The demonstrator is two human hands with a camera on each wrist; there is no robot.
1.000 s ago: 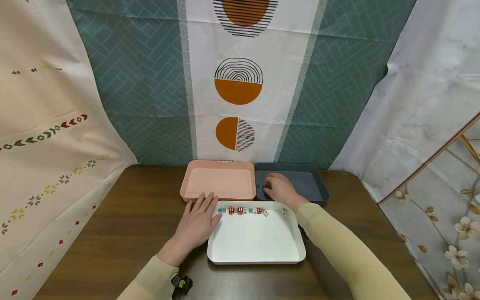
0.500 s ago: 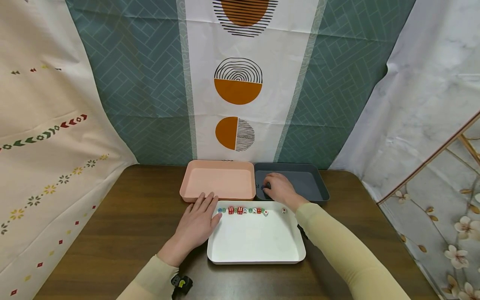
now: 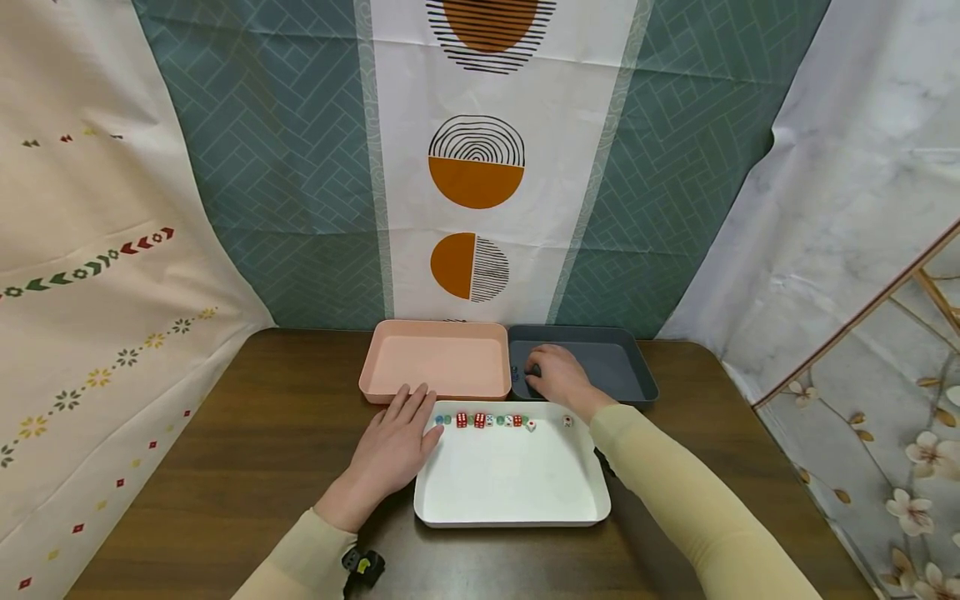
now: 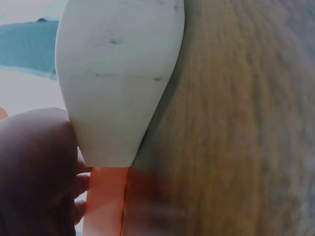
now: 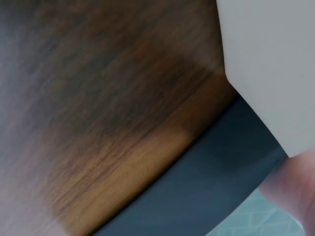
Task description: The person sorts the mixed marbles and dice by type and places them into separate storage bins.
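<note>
My left hand [image 3: 393, 446] lies with straight, spread fingers on the left back corner of the white tray [image 3: 513, 492], fingertips at the pink tray's front rim. In the dark grey-blue tray [image 3: 611, 367], my right hand [image 3: 558, 375] reaches down with bent fingers near its left side. A dark patch shows between thumb and fingers; whether something is pinched there cannot be made out. Small dark bluish pieces [image 3: 514, 373] lie just left of those fingertips. Along the white tray's back edge runs a row of red dice [image 3: 461, 420], white dice [image 3: 508, 421] and small greenish and blue round pieces.
The pink tray [image 3: 435, 360] stands left of the dark one, both behind the white tray on a brown wooden table [image 3: 225, 467]. A single white die [image 3: 567, 422] sits apart, right of the row. Fabric hangs behind and at both sides.
The small dark pieces at the left of the dark tray show more plainly beside the right fingertips, apparently shifted left. Both hands stay nearly in place.
</note>
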